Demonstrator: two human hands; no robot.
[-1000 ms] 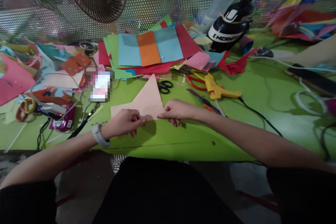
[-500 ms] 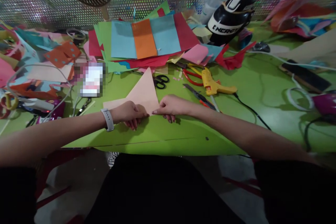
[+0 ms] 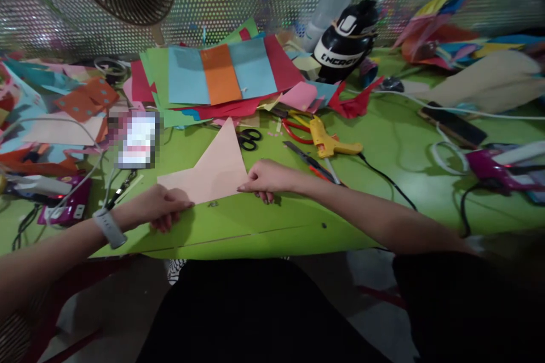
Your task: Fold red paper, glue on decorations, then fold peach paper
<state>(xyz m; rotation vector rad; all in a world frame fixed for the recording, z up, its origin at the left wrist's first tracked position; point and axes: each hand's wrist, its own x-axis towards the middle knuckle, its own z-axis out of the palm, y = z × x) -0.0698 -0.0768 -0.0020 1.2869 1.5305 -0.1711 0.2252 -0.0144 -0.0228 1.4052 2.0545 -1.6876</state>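
A pale peach sheet of paper (image 3: pixel 215 173), folded so that a pointed flap rises at the back, lies near the front of the green table. My left hand (image 3: pixel 164 207), with a pale watch band on the wrist, pinches its lower left edge between thumb and fingers. At the lower right corner my right hand (image 3: pixel 264 180) pinches the paper too, its other fingers curled under. Black-handled scissors (image 3: pixel 249 139) lie just behind the paper's right side, their blades partly hidden by it.
Right of the paper lie a utility knife (image 3: pixel 306 157), red-handled pliers (image 3: pixel 296 130) and a yellow glue gun (image 3: pixel 330 139) with its cord. Behind are stacked coloured papers (image 3: pixel 221 74) and a black bottle (image 3: pixel 344 45). A phone (image 3: pixel 138 140) lies left; a purple power strip (image 3: pixel 489 167) sits right.
My left hand has slid left along the paper's front edge, away from my right hand, uncovering more of the sheet. My right hand stays at the corner. The view has shifted slightly.
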